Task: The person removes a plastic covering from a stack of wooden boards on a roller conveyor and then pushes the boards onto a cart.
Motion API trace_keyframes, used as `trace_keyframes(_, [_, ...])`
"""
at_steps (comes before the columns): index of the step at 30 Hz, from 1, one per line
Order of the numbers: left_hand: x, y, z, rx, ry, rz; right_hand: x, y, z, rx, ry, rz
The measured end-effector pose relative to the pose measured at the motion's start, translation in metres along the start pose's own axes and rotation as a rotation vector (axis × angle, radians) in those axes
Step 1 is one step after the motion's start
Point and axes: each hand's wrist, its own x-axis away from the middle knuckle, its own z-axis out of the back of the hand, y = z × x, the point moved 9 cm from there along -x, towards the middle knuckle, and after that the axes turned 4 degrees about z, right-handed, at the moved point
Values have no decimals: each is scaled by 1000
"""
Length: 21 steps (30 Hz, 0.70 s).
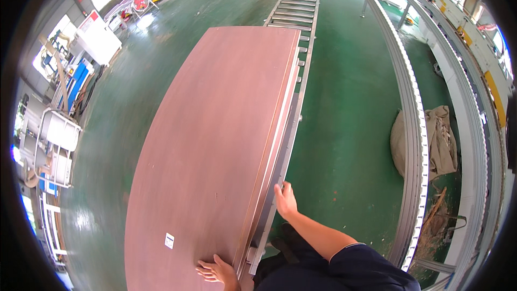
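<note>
A large reddish-brown panel (210, 124) lies flat on top of a stack of panels. A small white label (169, 241) is stuck on its near left part. My left hand (215, 271) rests on the panel's near right part, fingers spread and palm down, holding nothing. At the stack's right side, my right hand (286, 200) is beside the metal rail of the roller conveyor (295, 5). Its fingers look curled, and what they grip, if anything, is hidden. The stack sits on this conveyor, whose rollers run on beyond the far end.
A long metal track (401, 75) runs along the right, with a beige cloth sack (439, 143) beneath it. Green floor (344, 102) lies between track and conveyor. A white cabinet (98, 37), a red round fan (141, 3) and metal-framed equipment (56, 132) stand at left.
</note>
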Motion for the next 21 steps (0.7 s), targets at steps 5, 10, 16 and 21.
trace_keyframes(5, [-1,43,-13,220,-139,-99,16,-4,-7,-50,-33,90])
trace_keyframes(10, [17,88,-8,274,-231,-280,8,-32,19,-38,-1,193])
trace_keyframes(16, [61,156,16,159,-57,-936,3,15,67,-10,65,124])
trace_keyframes(21, [79,196,31,155,122,-1056,2,73,104,4,101,11])
